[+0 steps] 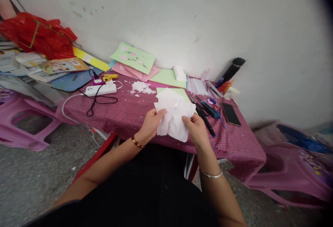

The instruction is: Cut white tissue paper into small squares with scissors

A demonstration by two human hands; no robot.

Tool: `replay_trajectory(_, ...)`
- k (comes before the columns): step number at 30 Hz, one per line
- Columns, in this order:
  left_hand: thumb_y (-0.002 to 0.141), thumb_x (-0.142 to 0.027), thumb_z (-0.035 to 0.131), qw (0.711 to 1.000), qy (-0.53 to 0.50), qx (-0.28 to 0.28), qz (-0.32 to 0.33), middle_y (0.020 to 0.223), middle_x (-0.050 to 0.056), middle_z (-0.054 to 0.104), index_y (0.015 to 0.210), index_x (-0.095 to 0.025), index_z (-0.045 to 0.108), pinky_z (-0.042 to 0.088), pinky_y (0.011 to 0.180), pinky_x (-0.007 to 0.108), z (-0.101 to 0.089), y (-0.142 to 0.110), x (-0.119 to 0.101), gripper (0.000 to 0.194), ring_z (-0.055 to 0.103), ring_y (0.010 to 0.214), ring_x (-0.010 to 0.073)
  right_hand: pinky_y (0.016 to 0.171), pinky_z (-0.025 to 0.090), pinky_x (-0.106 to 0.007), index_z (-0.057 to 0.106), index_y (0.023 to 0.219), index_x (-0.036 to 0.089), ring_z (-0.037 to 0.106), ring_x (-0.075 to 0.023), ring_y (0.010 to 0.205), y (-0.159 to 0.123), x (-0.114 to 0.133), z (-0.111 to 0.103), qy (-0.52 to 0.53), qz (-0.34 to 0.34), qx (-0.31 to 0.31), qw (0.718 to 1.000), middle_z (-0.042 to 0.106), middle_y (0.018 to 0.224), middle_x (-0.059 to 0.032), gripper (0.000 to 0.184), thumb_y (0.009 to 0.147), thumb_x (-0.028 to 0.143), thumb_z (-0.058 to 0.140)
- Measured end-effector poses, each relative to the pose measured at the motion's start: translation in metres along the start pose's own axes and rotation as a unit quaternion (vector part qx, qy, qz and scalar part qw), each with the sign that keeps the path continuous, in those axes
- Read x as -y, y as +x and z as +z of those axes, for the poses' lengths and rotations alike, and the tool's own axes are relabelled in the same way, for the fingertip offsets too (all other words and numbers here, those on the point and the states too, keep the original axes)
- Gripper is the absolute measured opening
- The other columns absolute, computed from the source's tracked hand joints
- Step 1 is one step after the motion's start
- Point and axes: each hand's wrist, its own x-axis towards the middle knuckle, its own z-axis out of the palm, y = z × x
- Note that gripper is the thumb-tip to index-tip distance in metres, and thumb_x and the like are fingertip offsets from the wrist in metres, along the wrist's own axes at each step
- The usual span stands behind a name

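Note:
A thin white tissue (pixel 173 121) is stretched between my two hands above the table's front edge. My left hand (pixel 152 123) pinches its left side, the thumb lying on top. On its right side, my right hand (pixel 196 126) grips it between thumb and fingers. Under the tissue, partly hidden, lies a light green sheet of paper (pixel 184 92). Torn white tissue scraps (pixel 142 87) form a small heap on the checked tablecloth (pixel 130 112). Scissors (pixel 206 107) and a dark pen (pixel 209 126) are close to my right hand.
A green card with pink flowers (pixel 135 58) rests on pink sheets at the back. White sticks (pixel 197 86), a black bottle (pixel 232 69) and a phone (pixel 230 114) are on the right. To the left are a white power bank (pixel 101 89) with cables and a red bag (pixel 41 34).

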Motion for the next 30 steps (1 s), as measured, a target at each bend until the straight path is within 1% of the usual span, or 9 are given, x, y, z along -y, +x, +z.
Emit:
replay_trajectory(2, 0.071, -0.04, 0.072, 0.999, 0.018, -0.005, 0.047, 0.075, 0.001, 0.067, 0.084, -0.015, 0.066, 0.044, 0.058, 0.023, -0.006, 0.003, 0.001, 0.029, 0.055, 0.061, 0.0106, 0.049, 0.036, -0.023, 0.06, 0.076, 0.019, 0.045, -0.0106, 0.051, 0.001, 0.0, -0.003, -0.022, -0.021, -0.018, 0.999, 0.056, 0.062, 0.0049, 0.016, 0.076, 0.034, 0.067)
replay_trajectory(3, 0.073, -0.04, 0.07, 0.997, 0.03, -0.003, 0.07, 0.075, 0.0, 0.066, 0.085, -0.015, 0.065, 0.044, 0.058, 0.023, -0.008, 0.005, 0.002, 0.028, 0.054, 0.061, 0.0101, 0.046, 0.031, -0.022, 0.057, 0.071, 0.02, 0.04, -0.0095, 0.049, 0.002, 0.001, -0.003, -0.03, -0.03, -0.028, 0.999, 0.05, 0.058, 0.0065, 0.017, 0.076, 0.033, 0.066)
replay_trajectory(5, 0.076, -0.04, 0.067, 0.993, 0.061, -0.003, 0.099, 0.072, -0.001, 0.063, 0.083, -0.015, 0.064, 0.042, 0.057, 0.022, -0.013, 0.007, 0.003, 0.027, 0.052, 0.061, 0.0094, 0.044, 0.024, -0.022, 0.052, 0.067, 0.021, 0.033, -0.0087, 0.047, 0.002, 0.001, -0.003, -0.038, -0.041, -0.046, 0.997, 0.041, 0.056, 0.0081, 0.02, 0.077, 0.033, 0.065)
replay_trajectory(6, 0.077, -0.041, 0.066, 0.991, 0.08, -0.007, 0.106, 0.071, -0.001, 0.062, 0.081, -0.015, 0.063, 0.042, 0.056, 0.021, -0.015, 0.007, 0.004, 0.027, 0.051, 0.06, 0.0094, 0.044, 0.022, -0.023, 0.051, 0.068, 0.021, 0.031, -0.0088, 0.047, 0.001, 0.002, -0.002, -0.042, -0.045, -0.054, 0.997, 0.038, 0.057, 0.0083, 0.021, 0.078, 0.033, 0.064)
replay_trajectory(9, 0.079, -0.042, 0.063, 0.984, 0.129, -0.03, 0.116, 0.067, -0.001, 0.059, 0.075, -0.016, 0.06, 0.041, 0.055, 0.021, -0.016, 0.007, 0.004, 0.027, 0.051, 0.062, 0.0106, 0.045, 0.022, -0.024, 0.051, 0.069, 0.021, 0.029, -0.0094, 0.049, 0.0, 0.003, 0.001, -0.054, -0.06, -0.078, 0.994, 0.037, 0.059, 0.0079, 0.02, 0.079, 0.034, 0.063)
replay_trajectory(11, 0.08, -0.042, 0.062, 0.982, 0.14, -0.039, 0.119, 0.065, -0.001, 0.058, 0.074, -0.016, 0.059, 0.041, 0.055, 0.022, -0.015, 0.006, 0.004, 0.026, 0.051, 0.063, 0.0116, 0.045, 0.023, -0.024, 0.05, 0.07, 0.021, 0.028, -0.0099, 0.049, -0.001, 0.003, 0.002, -0.058, -0.067, -0.09, 0.992, 0.036, 0.059, 0.0077, 0.02, 0.08, 0.034, 0.062)
replay_trajectory(16, 0.08, -0.042, 0.06, 0.981, 0.138, -0.045, 0.128, 0.065, -0.001, 0.057, 0.073, -0.017, 0.058, 0.041, 0.055, 0.022, -0.014, 0.006, 0.004, 0.026, 0.051, 0.063, 0.0123, 0.045, 0.022, -0.025, 0.049, 0.07, 0.022, 0.027, -0.01, 0.048, -0.002, 0.002, 0.003, -0.057, -0.069, -0.091, 0.992, 0.034, 0.058, 0.0081, 0.021, 0.08, 0.036, 0.062)
replay_trajectory(20, 0.079, -0.042, 0.061, 0.981, 0.144, -0.047, 0.123, 0.064, -0.001, 0.057, 0.072, -0.017, 0.059, 0.042, 0.055, 0.023, -0.015, 0.006, 0.005, 0.026, 0.052, 0.063, 0.0126, 0.044, 0.021, -0.024, 0.048, 0.069, 0.023, 0.026, -0.0098, 0.047, -0.002, 0.002, 0.002, -0.054, -0.066, -0.091, 0.992, 0.034, 0.057, 0.0083, 0.022, 0.079, 0.037, 0.062)
replay_trajectory(30, 0.079, -0.042, 0.061, 0.982, 0.118, -0.059, 0.133, 0.067, 0.0, 0.061, 0.078, -0.016, 0.063, 0.042, 0.055, 0.022, -0.018, 0.01, 0.006, 0.027, 0.053, 0.061, 0.0117, 0.044, 0.022, -0.023, 0.046, 0.072, 0.023, 0.027, -0.0096, 0.046, 0.001, -0.001, -0.004, -0.029, -0.061, -0.122, 0.99, 0.033, 0.056, 0.0095, 0.023, 0.079, 0.038, 0.062)
